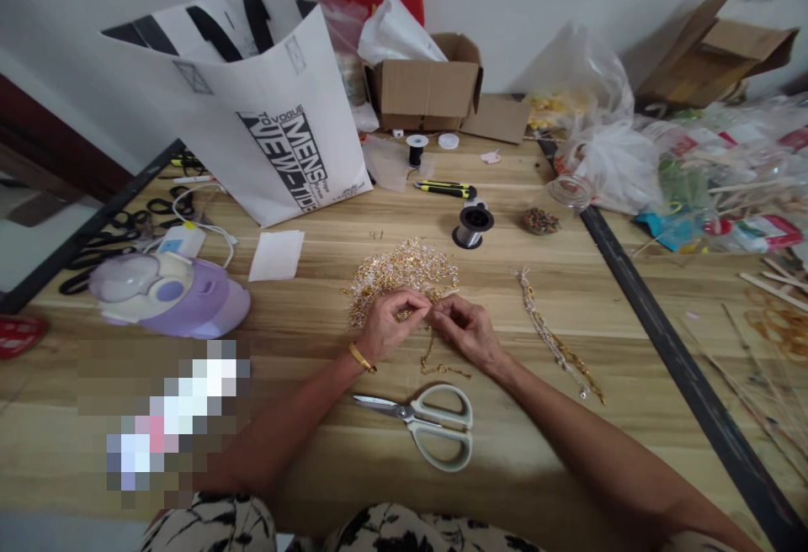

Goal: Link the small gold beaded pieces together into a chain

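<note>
My left hand (392, 318) and my right hand (462, 326) meet at the fingertips over the near edge of a pile of gold and silver chain pieces (404, 270). Both are closed in a pinch. A thin gold chain (429, 363) hangs down between them, its lower end lying curled on the wood. Whether one hand or both grip it is hidden by the fingers. Scissors with pale handles (435, 426) lie just below the hands, blades pointing left. To the right, several finished-looking silver and gold chains (548, 331) are laid out in a bundle.
Behind the pile stand a wire spool (473, 227), a yellow-black box cutter (444, 189) and a jar of beads (549, 214). A white shopping bag (284, 123) and a purple appliance (183, 293) are on the left. Plastic bags (612, 156) crowd the right.
</note>
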`<state>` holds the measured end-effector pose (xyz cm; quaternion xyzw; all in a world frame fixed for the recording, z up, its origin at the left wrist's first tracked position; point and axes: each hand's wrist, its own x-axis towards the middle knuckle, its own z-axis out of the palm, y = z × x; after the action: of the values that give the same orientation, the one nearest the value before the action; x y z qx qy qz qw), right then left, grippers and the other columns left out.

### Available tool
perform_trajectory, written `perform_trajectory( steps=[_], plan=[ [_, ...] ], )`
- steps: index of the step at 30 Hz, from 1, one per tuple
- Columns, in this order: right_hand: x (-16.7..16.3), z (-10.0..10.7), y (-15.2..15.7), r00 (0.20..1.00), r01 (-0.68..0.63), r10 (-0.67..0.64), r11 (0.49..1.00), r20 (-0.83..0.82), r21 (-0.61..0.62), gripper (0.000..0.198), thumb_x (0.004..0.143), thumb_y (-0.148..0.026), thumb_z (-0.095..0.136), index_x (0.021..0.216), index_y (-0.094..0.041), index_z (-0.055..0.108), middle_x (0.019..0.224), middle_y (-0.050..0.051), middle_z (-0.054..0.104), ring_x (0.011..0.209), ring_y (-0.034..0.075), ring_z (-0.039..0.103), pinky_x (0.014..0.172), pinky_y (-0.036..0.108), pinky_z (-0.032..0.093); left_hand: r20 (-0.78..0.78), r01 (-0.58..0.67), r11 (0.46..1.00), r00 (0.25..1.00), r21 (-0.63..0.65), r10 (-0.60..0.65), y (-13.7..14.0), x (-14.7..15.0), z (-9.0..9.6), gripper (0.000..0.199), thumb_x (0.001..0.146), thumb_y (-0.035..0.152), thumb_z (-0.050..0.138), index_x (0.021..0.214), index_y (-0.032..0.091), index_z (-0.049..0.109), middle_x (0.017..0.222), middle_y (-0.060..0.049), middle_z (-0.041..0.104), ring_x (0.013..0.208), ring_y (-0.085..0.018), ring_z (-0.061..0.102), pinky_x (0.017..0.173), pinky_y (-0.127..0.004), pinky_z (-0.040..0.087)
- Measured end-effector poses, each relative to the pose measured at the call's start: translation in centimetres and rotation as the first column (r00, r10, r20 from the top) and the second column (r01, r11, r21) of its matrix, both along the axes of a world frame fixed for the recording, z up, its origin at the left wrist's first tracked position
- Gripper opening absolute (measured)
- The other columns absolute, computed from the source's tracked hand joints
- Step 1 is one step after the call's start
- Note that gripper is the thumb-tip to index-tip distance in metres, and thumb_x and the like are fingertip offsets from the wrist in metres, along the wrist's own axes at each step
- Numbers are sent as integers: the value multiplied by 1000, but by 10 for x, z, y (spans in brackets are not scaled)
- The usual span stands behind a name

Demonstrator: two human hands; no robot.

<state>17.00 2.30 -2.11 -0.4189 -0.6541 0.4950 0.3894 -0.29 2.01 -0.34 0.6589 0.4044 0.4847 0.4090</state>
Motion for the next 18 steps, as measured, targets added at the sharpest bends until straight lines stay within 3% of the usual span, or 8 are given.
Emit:
perform_trajectory(
  steps=[8, 18],
  plan=[
    [1, 6, -4, 1000, -13, 13, 997, 12, 73, 21, 85, -37, 55, 78, -18, 54, 58, -3, 47, 49, 10, 41, 46, 22, 31, -103, -74, 997, 992, 29, 77, 2, -2, -3, 10, 79, 19, 61, 71, 14, 65, 78, -6, 66, 76, -16, 61, 74, -29, 49],
    [1, 6, -5, 999, -34, 30, 992, 38, 118, 22, 86, -38, 53, 78, -18, 54, 58, -1, 51, 52, 11, 43, 46, 22, 34, -169, -54, 998, 984, 38, 59, 1, 0, 0, 10, 78, 19, 61, 70, 15, 64, 76, -6, 66, 77, -17, 61, 77, -31, 48]
  ],
)
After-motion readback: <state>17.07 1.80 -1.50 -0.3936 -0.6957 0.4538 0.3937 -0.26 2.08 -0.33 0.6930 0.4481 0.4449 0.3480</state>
